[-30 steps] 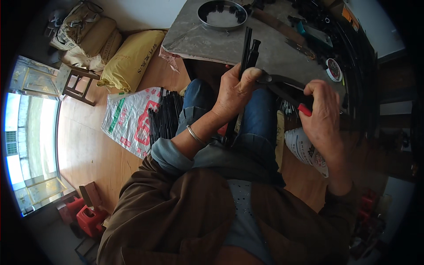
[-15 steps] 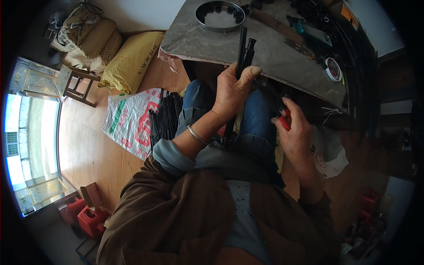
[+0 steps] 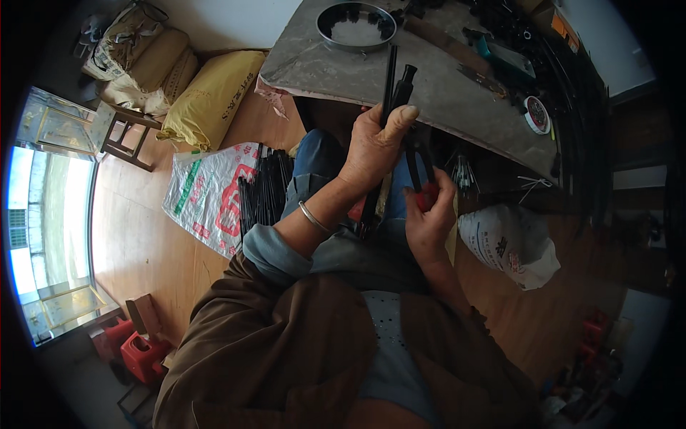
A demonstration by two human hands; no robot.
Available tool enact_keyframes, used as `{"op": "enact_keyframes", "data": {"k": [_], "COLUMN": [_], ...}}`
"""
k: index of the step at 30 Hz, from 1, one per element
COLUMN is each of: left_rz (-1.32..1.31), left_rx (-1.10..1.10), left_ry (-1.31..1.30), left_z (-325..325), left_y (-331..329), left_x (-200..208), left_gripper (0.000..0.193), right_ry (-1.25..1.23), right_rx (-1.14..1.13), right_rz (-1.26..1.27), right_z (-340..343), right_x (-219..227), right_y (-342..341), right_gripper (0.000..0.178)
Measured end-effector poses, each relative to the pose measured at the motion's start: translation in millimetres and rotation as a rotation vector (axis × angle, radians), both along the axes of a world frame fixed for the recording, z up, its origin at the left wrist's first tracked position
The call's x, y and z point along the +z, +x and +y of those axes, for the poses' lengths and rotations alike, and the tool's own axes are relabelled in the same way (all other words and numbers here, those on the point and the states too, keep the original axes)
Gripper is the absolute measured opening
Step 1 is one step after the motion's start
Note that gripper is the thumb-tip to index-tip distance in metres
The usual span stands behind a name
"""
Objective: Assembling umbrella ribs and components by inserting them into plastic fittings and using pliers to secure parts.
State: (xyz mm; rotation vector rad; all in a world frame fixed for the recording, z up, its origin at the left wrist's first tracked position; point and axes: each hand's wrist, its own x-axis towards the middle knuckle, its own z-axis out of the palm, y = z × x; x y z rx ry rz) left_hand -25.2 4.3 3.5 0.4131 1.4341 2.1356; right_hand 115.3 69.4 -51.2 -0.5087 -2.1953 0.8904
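My left hand [image 3: 375,146] is closed around a thin black rod [image 3: 390,75] and a thicker black tube [image 3: 404,82] with a knobbed end. Both stand nearly upright in front of my knees, and their lower part runs down between my thighs. In my right hand [image 3: 432,225] are pliers [image 3: 427,196] with black and red handles, spread somewhat apart. The head of the pliers is close beside the left hand, below its thumb. Whether the jaws touch the tube is hard to make out.
Ahead stands a grey table [image 3: 300,61] with a metal bowl [image 3: 356,46], a green tray [image 3: 507,57] and a small round tin [image 3: 537,114]. Thin black rods [image 3: 268,189] lie on a white sack [image 3: 207,193] at left. A white bag [image 3: 511,243] sits at right, a yellow sack [image 3: 214,100] farther left.
My right hand has moved left and inward with the pliers, bringing their head near the left hand. The left hand keeps its hold, and the rod and tube have dipped slightly.
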Motion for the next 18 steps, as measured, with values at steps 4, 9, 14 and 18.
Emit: {"op": "enact_keyframes", "data": {"k": [4,9,14,18], "left_rz": [-0.044,-0.027,0.09,0.007], "left_rx": [-0.023,-0.004,0.104,0.065], "left_ry": [0.018,0.02,-0.008,0.055], "left_z": [-1,0,6,2], "left_y": [0,0,-5,3], "left_x": [1,0,-16,4], "left_gripper": [0.037,0.036,0.034,0.031], "right_ry": [-0.002,-0.007,0.057,-0.849], "right_rx": [-0.003,0.012,0.159,0.516], "right_rz": [0.043,-0.021,-0.077,-0.353], "right_z": [-1,3,23,48], "right_x": [0,9,29,63], "right_y": [-1,3,7,23], "right_gripper": [0.053,0.054,0.047,0.028]}}
